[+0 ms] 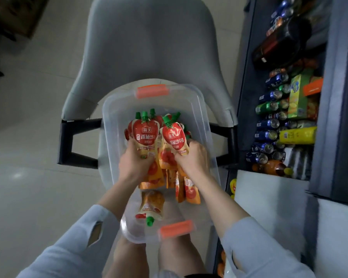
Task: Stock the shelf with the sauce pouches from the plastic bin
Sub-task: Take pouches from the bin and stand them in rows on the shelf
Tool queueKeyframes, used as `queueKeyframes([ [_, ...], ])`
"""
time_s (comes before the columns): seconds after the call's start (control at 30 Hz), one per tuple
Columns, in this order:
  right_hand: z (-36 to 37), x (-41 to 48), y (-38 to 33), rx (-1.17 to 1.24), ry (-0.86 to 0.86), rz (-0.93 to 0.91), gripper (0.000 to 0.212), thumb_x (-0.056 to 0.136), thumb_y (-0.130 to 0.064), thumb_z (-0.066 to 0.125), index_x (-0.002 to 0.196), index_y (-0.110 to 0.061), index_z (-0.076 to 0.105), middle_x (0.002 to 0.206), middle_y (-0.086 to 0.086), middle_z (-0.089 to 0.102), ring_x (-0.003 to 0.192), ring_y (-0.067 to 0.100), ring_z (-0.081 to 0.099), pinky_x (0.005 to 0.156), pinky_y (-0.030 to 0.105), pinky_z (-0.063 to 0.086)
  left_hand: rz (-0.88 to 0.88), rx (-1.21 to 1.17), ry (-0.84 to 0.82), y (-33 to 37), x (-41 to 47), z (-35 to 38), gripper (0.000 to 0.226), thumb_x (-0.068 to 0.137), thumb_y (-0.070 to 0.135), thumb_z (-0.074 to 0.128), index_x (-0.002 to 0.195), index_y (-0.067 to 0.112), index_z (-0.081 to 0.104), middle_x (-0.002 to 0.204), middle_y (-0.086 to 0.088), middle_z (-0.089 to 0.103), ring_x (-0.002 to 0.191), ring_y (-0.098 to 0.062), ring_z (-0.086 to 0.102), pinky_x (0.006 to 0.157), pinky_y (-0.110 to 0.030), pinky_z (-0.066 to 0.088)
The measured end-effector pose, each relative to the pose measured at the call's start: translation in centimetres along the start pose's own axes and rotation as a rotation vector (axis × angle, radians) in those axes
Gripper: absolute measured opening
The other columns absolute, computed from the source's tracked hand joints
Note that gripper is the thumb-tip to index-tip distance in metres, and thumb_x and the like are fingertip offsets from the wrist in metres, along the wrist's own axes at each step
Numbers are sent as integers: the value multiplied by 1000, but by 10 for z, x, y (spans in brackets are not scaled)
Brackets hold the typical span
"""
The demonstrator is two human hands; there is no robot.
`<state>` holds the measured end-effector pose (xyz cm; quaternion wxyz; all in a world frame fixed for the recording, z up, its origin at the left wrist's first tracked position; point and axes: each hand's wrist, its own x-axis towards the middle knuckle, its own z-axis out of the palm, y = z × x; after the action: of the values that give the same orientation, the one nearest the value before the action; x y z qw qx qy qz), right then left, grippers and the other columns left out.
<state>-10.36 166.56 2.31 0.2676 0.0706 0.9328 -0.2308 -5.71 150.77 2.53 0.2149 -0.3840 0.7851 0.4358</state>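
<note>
left grip (pixel 136 163) curls round a red green-capped sauce pouch (pixel 145 137), right grip (pixel 191 155) round a second pouch (pixel 174 138), over the clear plastic bin (pixel 114 117).

Clear, smooth plastic bin (pixel 204 121) with glossy orange plastic latches (pixel 152 91), sauce pouches (pixel 145 137) of shiny printed film with green plastic caps (pixel 149 221), matt grey chair shell (pixel 149 47), polished pale floor (pixel 28 177) at left, gleaming metal cans (pixel 267 135) at right, soft light cloth sleeves (pixel 259 247) near

Lower pouches (pixel 170 178) mostly hidden in pile; cans (pixel 268 135) blurry, labels unreadable; shelf (pixel 246 87) cropped at rt edge.
</note>
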Motion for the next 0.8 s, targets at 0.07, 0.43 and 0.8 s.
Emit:
queueKeyframes([
  [0.07,-19,-23,-2,106,-2,15,19,82,-32,74,77,-21,60,76,-3,61,73,20,61,57,23,37,36,-69,-44,7,-18,-13,51,81,29,73,121,29,41,110,5,61,99,-23,64,85,-48,56],
  [0.43,-135,-185,14,773,266,145,28,89,-43,69,95,-15,69,87,-2,72,80,7,69,71,23,50,441,-274,-324,82,-148,-68,29,91,35,62,116,28,49,108,5,65,99,-14,64,84,-38,56],
  [0.8,-207,-344,64,1019,857,235,25,96,-48,58,101,-24,64,94,-6,74,85,7,71,76,25,56,847,-92,-706,173,-288,-32,26,93,24,60,116,17,51,103,-3,66,91,-18,67,79,-38,57],
])
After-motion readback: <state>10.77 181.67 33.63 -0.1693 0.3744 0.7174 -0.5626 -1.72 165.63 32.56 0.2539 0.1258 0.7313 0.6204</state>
